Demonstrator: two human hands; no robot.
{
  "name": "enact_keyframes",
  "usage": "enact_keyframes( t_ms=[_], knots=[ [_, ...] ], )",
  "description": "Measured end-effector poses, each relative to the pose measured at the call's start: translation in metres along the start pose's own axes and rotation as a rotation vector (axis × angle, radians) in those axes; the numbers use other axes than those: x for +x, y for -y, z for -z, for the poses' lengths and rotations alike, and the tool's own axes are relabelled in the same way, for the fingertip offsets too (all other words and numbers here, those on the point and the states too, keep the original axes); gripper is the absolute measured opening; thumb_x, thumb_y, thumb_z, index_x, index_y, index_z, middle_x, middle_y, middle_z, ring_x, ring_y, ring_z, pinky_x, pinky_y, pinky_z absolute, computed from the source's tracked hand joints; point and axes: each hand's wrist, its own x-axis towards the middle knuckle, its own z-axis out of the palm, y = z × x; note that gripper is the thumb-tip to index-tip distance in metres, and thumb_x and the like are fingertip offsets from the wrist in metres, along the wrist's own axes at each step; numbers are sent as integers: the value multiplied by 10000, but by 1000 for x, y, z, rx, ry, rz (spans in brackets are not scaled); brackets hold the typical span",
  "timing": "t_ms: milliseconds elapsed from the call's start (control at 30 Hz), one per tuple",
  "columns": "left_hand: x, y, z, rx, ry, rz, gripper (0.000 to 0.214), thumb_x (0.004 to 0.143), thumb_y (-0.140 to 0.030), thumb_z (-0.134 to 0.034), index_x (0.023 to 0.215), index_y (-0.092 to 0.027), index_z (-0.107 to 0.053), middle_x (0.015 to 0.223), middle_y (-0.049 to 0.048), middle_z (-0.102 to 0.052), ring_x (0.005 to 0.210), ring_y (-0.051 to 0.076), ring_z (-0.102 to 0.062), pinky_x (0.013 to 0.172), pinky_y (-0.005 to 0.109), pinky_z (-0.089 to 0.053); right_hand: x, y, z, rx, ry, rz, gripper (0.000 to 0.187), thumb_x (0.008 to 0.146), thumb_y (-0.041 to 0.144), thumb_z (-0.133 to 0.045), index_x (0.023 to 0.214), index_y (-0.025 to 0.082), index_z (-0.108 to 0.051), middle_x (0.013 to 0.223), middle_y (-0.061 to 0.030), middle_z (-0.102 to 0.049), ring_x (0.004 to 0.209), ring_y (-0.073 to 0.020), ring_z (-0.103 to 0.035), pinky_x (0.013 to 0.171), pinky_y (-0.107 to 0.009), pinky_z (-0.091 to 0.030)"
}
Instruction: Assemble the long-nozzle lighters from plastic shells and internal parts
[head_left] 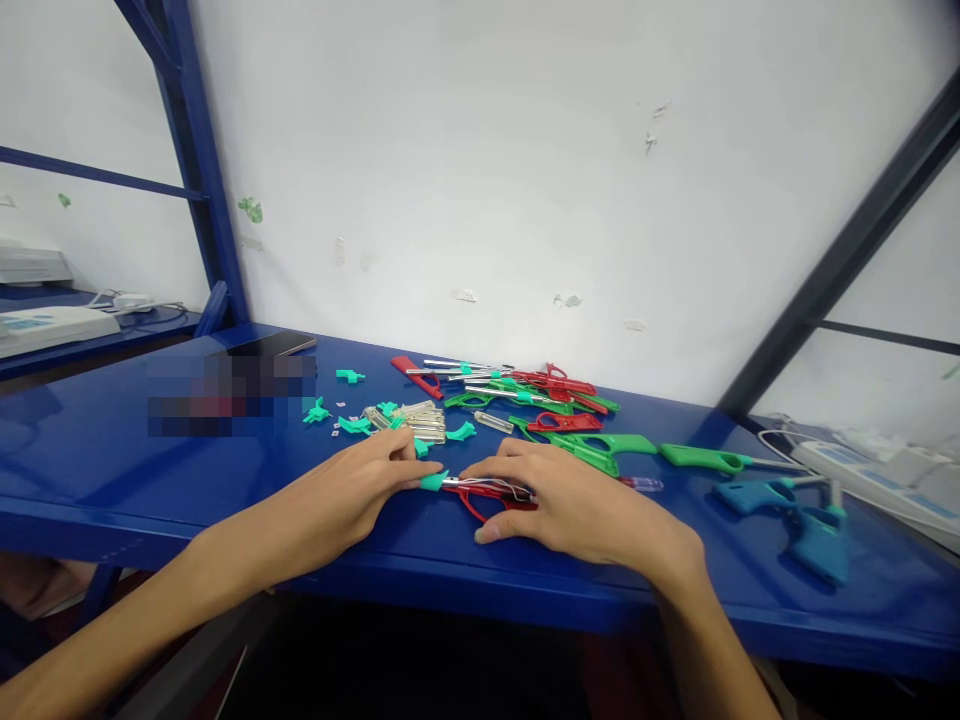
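My left hand (352,490) rests on the blue bench (112,470), its fingertips pinching a small teal cap (433,481) on the end of a thin metal rod. My right hand (577,505) lies over a red plastic handle (480,500) joined to that rod, fingers curled on it and thumb beneath. Just beyond my left fingers lies a cluster of silver metal rods (424,422) and loose teal pieces (352,424).
A heap of red and green handled tools (555,395) lies at the back by the white wall. A green tool (701,458) and teal pistol-shaped tools (814,535) lie to the right. A dark phone (274,345) and a white power strip (885,475) sit at the bench ends.
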Motion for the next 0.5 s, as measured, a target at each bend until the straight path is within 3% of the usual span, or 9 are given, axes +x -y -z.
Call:
enact_keyframes(
  t_ms=[133, 367, 500],
  knots=[
    [4, 3, -3, -27, -7, 21, 474, 1055, -83, -447, 1340, -361, -704, 1266, 31, -663, 1152, 206, -659, 993, 315, -529, -1, -1, -1, -11, 3, 16, 551, 961, 603, -697, 1469, 412, -605, 1055, -9, -641, 1007, -232, -640, 880, -350, -489],
    [6, 4, -4, -35, -50, 5, 368, 1085, -148, -469, 1248, -321, -750, 1242, 21, -698, 1127, 203, -669, 1021, 320, -507, 0, -1, -1, 2, -5, 28, 510, 957, 584, -710, 1434, 413, -644, 1004, 7, -620, 945, -207, -639, 837, -321, -480],
    [6, -3, -2, -75, -23, 101, 264, 1108, -361, -513, 1259, -328, -728, 1271, 21, -676, 1166, 226, -649, 1034, 349, -485, 1, -2, -1, 6, 4, 27, 507, 950, 575, -726, 1427, 421, -650, 1005, 11, -623, 928, -199, -640, 821, -308, -475]
  ],
)
